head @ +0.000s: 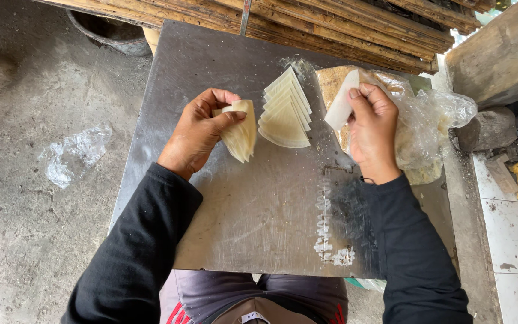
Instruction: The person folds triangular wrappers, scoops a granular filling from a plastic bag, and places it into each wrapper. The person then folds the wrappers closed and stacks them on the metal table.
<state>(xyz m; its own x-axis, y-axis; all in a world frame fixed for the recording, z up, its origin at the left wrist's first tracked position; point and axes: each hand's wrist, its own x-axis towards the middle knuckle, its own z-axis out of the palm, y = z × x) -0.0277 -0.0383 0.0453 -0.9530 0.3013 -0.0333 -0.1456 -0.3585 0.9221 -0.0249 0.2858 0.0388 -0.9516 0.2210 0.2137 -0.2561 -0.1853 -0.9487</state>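
While the left hand [202,133] pinches a bundle of folded wrappers [240,135] beside the fanned stack [284,114] near the metal table [253,204] far edge, the right hand [372,132] grips one wrapper sheet [341,102]; best keep edges aligned

I work in a rough outdoor food-prep spot: a bare metal sheet [259,204] serves as my table on a dusty concrete floor [25,198], with stacked bamboo poles [343,24] ahead, a dark basin [110,30] and cracked tiles [514,234] alongside.
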